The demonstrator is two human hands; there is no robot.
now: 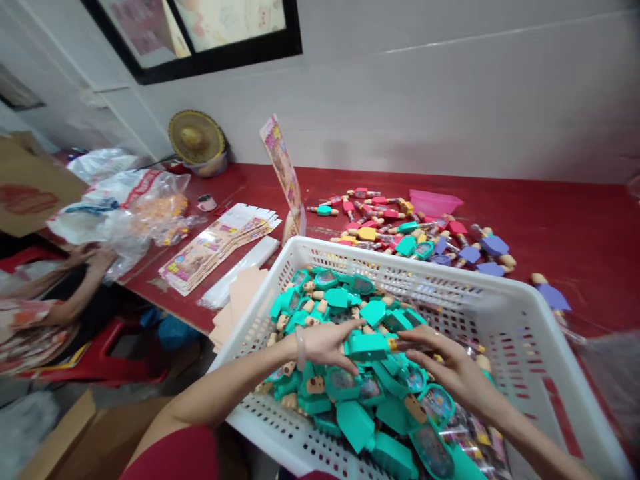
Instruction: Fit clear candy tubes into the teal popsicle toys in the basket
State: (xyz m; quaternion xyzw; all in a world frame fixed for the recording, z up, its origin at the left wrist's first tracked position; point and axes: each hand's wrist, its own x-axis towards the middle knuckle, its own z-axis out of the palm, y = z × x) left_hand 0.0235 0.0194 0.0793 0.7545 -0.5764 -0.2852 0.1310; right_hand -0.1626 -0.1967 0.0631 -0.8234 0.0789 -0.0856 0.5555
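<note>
A white perforated basket point(480, 287) holds a heap of teal plastic toy pieces point(355, 427) with tan bear-like heads, plus thin clear-wrapped sticks point(470, 433) at its right side. Over the heap, my left hand point(325, 343), with a bracelet at the wrist, grips the left end of a teal toy point(369, 346) between thumb and fingers. From the right, my right hand point(440, 357) pinches the thin stick part joined to that same toy's right end. The toy lies level between both hands.
Red, yellow, purple and teal toys point(380, 223) lie on the red table point(540, 227) behind the basket. Printed cards point(215, 247) are stacked at left, another card point(285, 167) stands upright. Plastic bags point(135, 200) lie further left, near another person's hands point(95, 257).
</note>
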